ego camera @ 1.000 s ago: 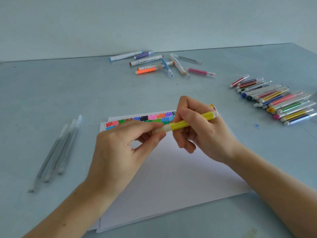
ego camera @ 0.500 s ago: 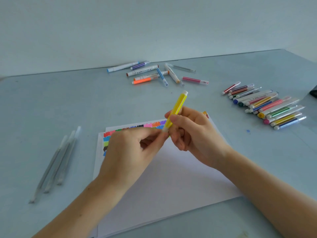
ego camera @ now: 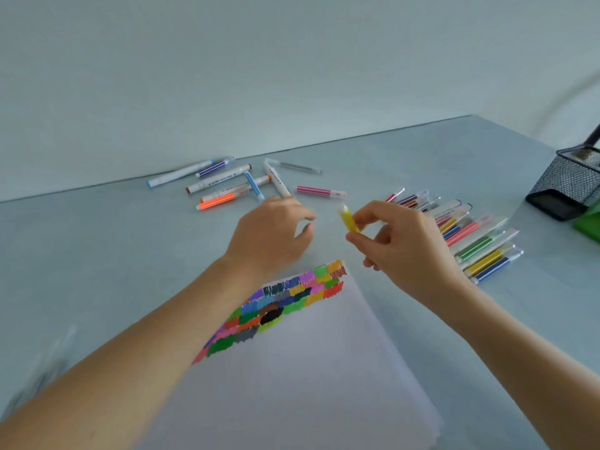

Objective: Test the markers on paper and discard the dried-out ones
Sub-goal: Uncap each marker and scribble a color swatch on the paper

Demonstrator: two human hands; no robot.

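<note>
My right hand [ego camera: 406, 251] pinches a yellow marker [ego camera: 349, 219] between thumb and fingers, its pale end pointing up and away, above the table beyond the paper. My left hand [ego camera: 271, 233] hovers to its left, apart from the marker, fingers loosely curled and blurred; I cannot tell whether it holds a cap. The white paper [ego camera: 292, 384] lies below my arms, with a band of colour swatches [ego camera: 285, 303] along its far edge. A loose pile of markers [ego camera: 227, 186] lies at the back. A neat row of markers [ego camera: 480, 245] lies at the right.
A black mesh holder [ego camera: 568, 186] stands at the far right, with a green object [ego camera: 589, 222] beside it. A pink marker [ego camera: 319, 191] lies alone between the two groups. Blurred clear pens [ego camera: 42, 362] lie at the left edge. The wall runs behind the table.
My left hand has let go of the yellow marker's end and moved forward and left. My right hand lifted the marker up and right. The view swung, and the mesh holder came into sight.
</note>
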